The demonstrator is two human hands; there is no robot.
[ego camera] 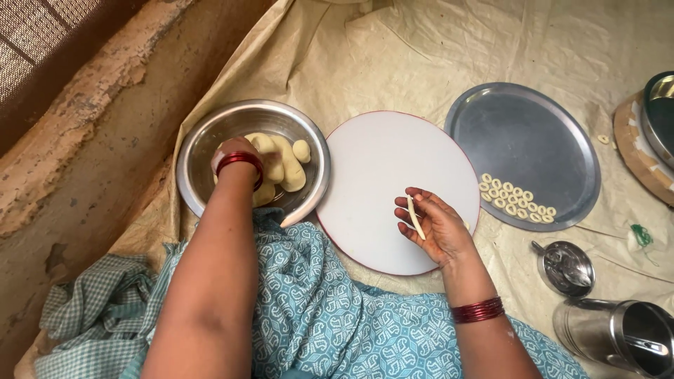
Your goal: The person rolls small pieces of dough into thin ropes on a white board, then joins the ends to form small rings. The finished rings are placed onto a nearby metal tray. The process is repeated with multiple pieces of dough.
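On the floor, over a crumpled beige sheet, the person sits with a steel bowl to the left and a round white board just beside it in the middle. The bowl holds pale dough: a few thick lumps and one small ball at its far right side. The left hand reaches down into the bowl and rests on the dough; the fingers are hidden under the wrist, so I cannot tell whether they grip anything. Red bangles circle that wrist.

The right hand hovers palm up over the near right edge of the board, fingers loosely curled around a thin dough strip that lies across them. More red bangles sit on that wrist too.

To the right of the board lies a flat steel plate, touching or nearly touching the board's rim. Along its near edge sit two short rows of small dough rings, packed close together; the rest of the plate is bare metal.

Nearer and further right stand a small steel lid and a steel cup lying on its side, with something metal inside it. At the far right edge, a steel vessel rests on a round stand, only partly in view. A blue patterned cloth covers the person's lap.
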